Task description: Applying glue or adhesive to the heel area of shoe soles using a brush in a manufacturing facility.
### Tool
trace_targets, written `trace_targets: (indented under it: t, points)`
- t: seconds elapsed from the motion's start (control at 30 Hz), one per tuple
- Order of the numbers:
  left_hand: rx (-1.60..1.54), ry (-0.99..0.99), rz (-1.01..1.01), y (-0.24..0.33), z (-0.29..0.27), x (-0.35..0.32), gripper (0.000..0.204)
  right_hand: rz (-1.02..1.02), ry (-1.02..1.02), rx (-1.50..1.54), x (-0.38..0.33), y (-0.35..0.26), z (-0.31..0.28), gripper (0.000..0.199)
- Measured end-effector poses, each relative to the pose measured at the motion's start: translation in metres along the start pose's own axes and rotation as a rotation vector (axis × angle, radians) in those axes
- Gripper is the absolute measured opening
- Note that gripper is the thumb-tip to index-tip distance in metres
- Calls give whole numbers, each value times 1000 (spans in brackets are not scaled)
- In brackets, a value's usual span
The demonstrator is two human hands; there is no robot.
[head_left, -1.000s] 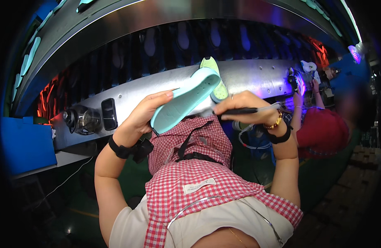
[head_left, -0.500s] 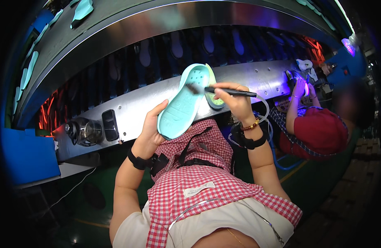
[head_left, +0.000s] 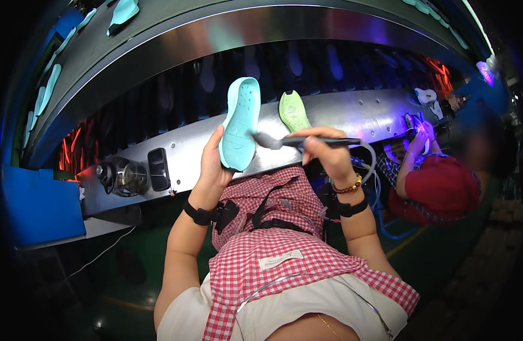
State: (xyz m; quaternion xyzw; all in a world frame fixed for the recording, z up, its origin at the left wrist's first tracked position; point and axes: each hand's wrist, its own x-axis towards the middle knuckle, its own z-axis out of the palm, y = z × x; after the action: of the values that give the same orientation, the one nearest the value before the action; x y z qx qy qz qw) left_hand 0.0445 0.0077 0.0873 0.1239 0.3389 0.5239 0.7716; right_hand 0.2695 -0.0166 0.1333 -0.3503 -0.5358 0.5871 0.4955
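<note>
Matt turquoise sole [head_left: 239,125]; smooth metal bench [head_left: 187,153] (glossy with reflections); checked cloth apron [head_left: 256,244]

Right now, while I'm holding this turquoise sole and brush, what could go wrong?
The turquoise sole might tip, since the left hand grips only its lower part. The brush, by the sole's right rim, could stray over the edge. The hose trailing from the brush might snag.

On bench [head_left: 189,145]: jug [head_left: 128,177]; tray [head_left: 158,169]; green sole [head_left: 294,111]
</note>
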Motion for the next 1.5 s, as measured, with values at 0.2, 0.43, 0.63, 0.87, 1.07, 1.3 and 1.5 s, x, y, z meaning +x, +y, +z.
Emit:
trace_targets:
  t: [0.2, 0.43, 0.63, 0.87, 1.07, 1.3, 1.5]
  points:
    - [106, 136, 180, -6, 4, 7, 39, -624, 27, -1096, -7, 15, 24, 26]
    - [158, 72, 367, -16, 20, 8, 42, -653, 28, -1415, -15, 49, 57, 32]
    - [206, 109, 401, -19, 16, 10, 40, -547, 24, -1429, -12, 53, 54, 33]
    - [403, -143, 191, 13, 22, -11, 45, -438, 334, -1190, -21, 34, 8, 46]
    - [193, -288, 224, 83, 87, -17, 47, -363, 568, -1164, -32, 40, -20, 43]
    - [-648, -139, 426, 171, 146, 86, 69, -383, 524, -1079, -31, 42, -11, 44]
    - [1313, 200, 1539, 135, 178, 152, 58, -316, 516, -1108, -38, 49, -11, 37]
